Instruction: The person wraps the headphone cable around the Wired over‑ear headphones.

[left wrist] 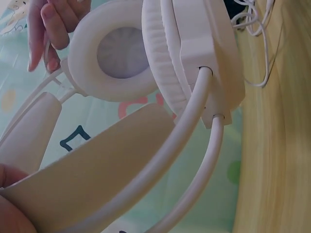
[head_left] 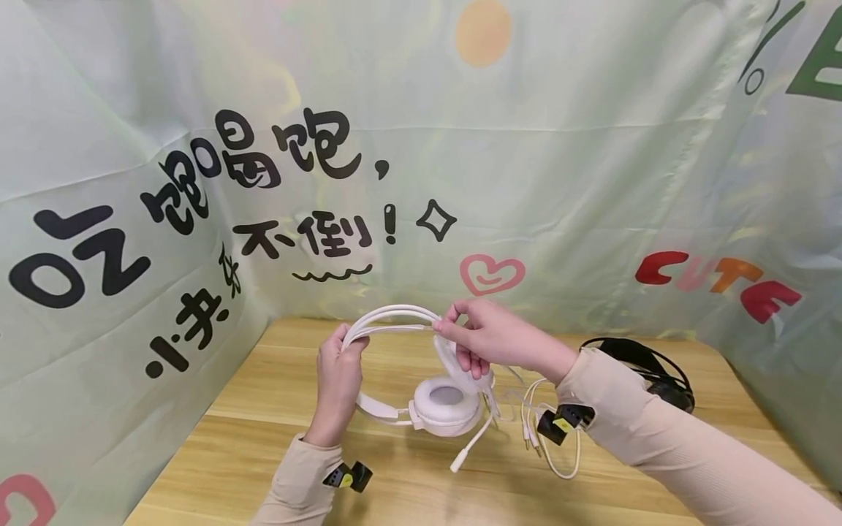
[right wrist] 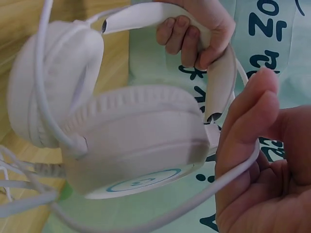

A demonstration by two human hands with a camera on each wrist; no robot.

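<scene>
Holding a white headset (head_left: 421,365) up over a wooden worktop (head_left: 263,431), one hand at each end of its arched headband.

Left hand (head_left: 338,383) wraps its fingers round the left side of the headband, gripping it so the frame stands upright; right hand (head_left: 490,340) pinches the band's right end just above the earcup, which steadies the arch from the other side. With this two-point hold the cushioned earcups (head_left: 447,405) hang low, the nearer one resting on or just above the worktop, and the white microphone boom (head_left: 472,442) points down toward the person. Its white cable (head_left: 559,453) trails loosely to the right on the wood. A black headset (head_left: 651,369) lies well apart at the far right. A pale green printed backdrop (head_left: 592,183) surrounds the worktop.
</scene>
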